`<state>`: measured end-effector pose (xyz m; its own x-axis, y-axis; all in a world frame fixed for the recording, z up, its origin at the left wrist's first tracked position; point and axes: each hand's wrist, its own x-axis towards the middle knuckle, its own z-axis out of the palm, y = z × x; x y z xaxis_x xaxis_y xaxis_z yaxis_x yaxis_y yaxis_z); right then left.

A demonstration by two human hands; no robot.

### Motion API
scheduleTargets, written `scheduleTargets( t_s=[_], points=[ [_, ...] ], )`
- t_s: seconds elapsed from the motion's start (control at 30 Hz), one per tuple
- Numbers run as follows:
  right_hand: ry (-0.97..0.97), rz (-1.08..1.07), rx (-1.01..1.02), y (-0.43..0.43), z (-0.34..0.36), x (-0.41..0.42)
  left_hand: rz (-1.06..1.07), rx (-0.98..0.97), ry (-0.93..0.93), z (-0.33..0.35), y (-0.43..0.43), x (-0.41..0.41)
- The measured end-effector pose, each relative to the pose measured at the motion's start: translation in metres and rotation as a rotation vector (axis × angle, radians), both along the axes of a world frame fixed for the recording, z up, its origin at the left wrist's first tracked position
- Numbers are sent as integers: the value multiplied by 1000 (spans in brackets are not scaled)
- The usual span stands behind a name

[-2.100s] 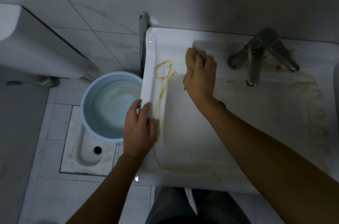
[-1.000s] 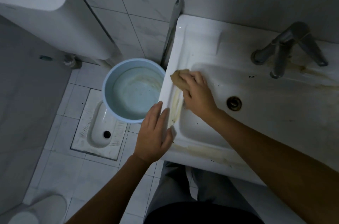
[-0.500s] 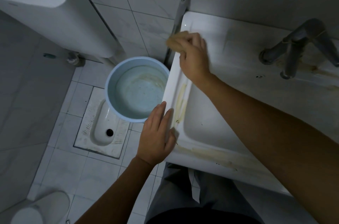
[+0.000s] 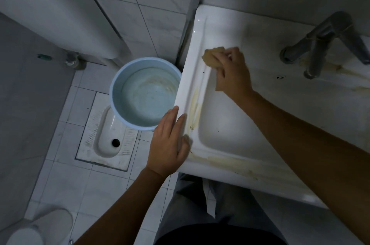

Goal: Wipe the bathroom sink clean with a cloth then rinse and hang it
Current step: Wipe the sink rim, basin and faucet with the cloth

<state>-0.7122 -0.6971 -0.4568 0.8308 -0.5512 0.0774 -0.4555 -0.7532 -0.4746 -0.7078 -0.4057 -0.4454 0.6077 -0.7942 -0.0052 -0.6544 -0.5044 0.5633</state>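
Observation:
A white rectangular sink (image 4: 230,130) fills the right half of the view, with yellowish smears on its left rim and front rim. My right hand (image 4: 232,72) grips a bunched tan cloth (image 4: 212,57) and presses it on the sink's left side near the back. My left hand (image 4: 168,142) rests flat on the sink's front left corner, fingers straight. A grey metal tap (image 4: 328,42) stands at the back right, with brown stains around its base.
A light blue bucket (image 4: 120,78) holding cloudy water stands on the floor against the sink's left side. A squat toilet pan (image 4: 108,142) is set in the tiled floor beside it. A grey pipe (image 4: 190,20) runs up the wall.
My right hand with the cloth has moved from the sink's back left corner forward and inward along the left side. My left hand has stayed on the front corner.

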Motion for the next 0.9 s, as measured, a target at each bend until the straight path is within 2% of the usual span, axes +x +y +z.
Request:
scheduleTargets(
  t_s=[0.13, 0.23, 0.5, 0.67, 0.77, 0.83, 0.9],
  points=[
    [-89, -212, 109, 25, 0, 21, -5, -11, -10, -1, 1, 0],
    [-77, -249, 191, 52, 1, 18, -9, -19, -21, -2, 1, 0],
    [-38, 23, 289, 115, 6, -58, 7, 26, -23, 5, 2, -2],
    [51, 231, 284, 148, 16, -108, 107, 38, 44, 18, 29, -17],
    [105, 351, 197, 150, 20, -124, 8, 72, -26, 16, 52, -27],
    [141, 452, 221, 140, 24, -126, -60, 92, -69, 12, 60, -30],
    [166, 461, 254, 126, 26, -120, -83, 109, -95, 11, 62, -30]
  ],
)
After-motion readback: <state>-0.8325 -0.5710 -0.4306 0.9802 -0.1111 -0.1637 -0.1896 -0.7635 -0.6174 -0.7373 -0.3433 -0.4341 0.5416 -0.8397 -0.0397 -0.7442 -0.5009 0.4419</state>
